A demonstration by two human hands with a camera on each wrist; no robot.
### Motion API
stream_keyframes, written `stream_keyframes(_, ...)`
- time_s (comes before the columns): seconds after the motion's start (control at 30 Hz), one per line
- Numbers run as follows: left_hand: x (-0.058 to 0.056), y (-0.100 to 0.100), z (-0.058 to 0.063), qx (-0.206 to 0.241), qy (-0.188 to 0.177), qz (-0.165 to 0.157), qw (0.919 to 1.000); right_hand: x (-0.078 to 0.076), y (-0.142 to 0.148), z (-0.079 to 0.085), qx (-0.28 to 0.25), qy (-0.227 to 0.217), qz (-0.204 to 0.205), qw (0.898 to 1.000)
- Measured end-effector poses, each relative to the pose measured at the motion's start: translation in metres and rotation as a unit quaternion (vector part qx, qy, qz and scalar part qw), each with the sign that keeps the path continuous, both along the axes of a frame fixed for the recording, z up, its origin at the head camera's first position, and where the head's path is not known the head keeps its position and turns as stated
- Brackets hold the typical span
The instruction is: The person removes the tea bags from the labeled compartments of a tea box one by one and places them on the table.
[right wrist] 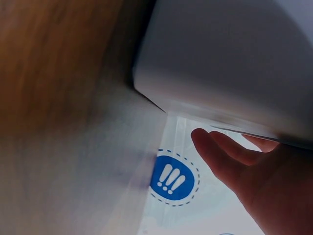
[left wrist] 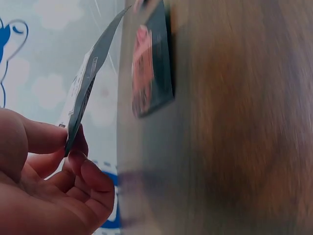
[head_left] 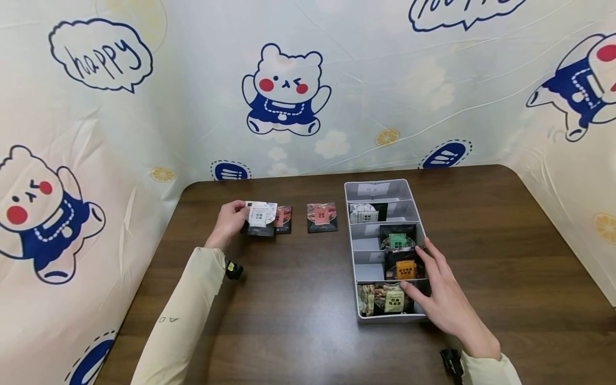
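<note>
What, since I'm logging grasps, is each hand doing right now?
Left hand: closed, pinching a white-and-black packet.
Right hand: open, fingers spread at the gray tray's right rim.

I find a tabletop work station screened by printed sheeting [head_left: 192, 96]; whether a home, office or studio lies beyond it, I cannot determine. Evidence: the sheeting rises behind the far edge and along both sides of my brown wood-grain table [head_left: 289, 305], folds and creases visible. The print carries cartoon bears [head_left: 284, 109], a "happy" speech bubble [head_left: 101, 56], citrus slices [head_left: 387, 137] and dark blue ovals [head_left: 446, 154]. A black device [head_left: 234, 269] sits beside my left sleeve [head_left: 180, 315], a second black device [head_left: 451, 364] beside my right sleeve [head_left: 491, 371], consistent with a recording set-up.
</note>
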State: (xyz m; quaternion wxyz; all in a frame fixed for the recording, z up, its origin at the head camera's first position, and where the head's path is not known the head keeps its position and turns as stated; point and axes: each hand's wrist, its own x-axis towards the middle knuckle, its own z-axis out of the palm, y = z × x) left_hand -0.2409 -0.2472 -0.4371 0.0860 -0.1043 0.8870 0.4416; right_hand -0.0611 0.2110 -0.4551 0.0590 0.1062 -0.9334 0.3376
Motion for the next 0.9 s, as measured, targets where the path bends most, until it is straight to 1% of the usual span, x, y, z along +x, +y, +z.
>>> stream_keyframes(0.13,0.001,-0.013,-0.003,-0.009,-0.008,0.017,0.9998,0.0,0.0,0.0,-0.001,0.0,-0.001,1.0)
stream_keyframes(0.4,0.001,-0.03,-0.011,-0.031,-0.008,0.035,0.9989,-0.001,0.001,-0.001,-0.003,0.001,-0.001,1.0)
stream_keyframes(0.63,0.001,-0.037,-0.018,-0.073,0.009,0.033,0.9968,0.0,0.001,-0.001,-0.004,0.001,0.002,1.0)
stream_keyframes(0.83,-0.001,-0.04,-0.022,-0.095,0.009,0.033,0.9949,0.0,0.001,-0.001,-0.006,0.002,0.002,1.0)
stream_keyframes(0.9,-0.002,-0.041,-0.023,-0.108,0.016,0.033,0.9934,0.0,0.001,-0.001,-0.006,0.002,0.002,1.0)
